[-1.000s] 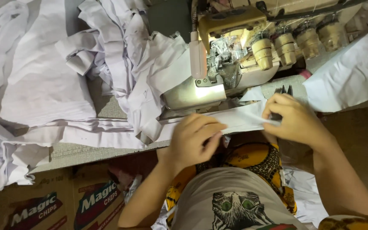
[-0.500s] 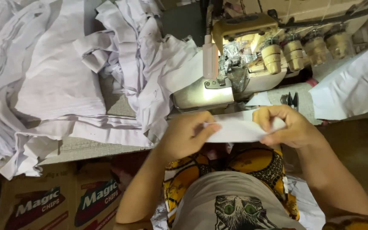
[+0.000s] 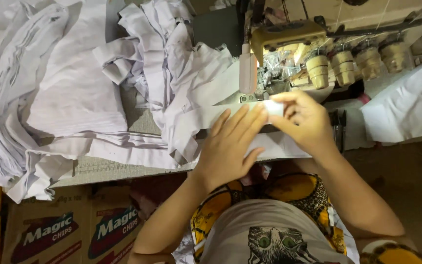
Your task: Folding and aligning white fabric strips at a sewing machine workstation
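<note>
My left hand point(image 3: 230, 146) lies flat, fingers spread, on a strip of white cloth point(image 3: 211, 117) at the front of the sewing machine point(image 3: 289, 54). My right hand point(image 3: 304, 120) pinches the end of that white cloth strip between thumb and fingers, right below the machine's lit needle area point(image 3: 269, 88). The rest of the strip runs left into a loose heap of white fabric pieces point(image 3: 172, 63) on the table.
A tall stack of folded white fabric point(image 3: 35, 98) fills the table's left side. Several thread cones point(image 3: 348, 66) sit on the machine. More white cloth point(image 3: 406, 107) lies at the right. Cardboard boxes point(image 3: 74, 230) stand under the table edge.
Both hands have moved up from the table's front edge toward the needle area, carrying the white strip with them. The right hand now pinches the strip's end.
</note>
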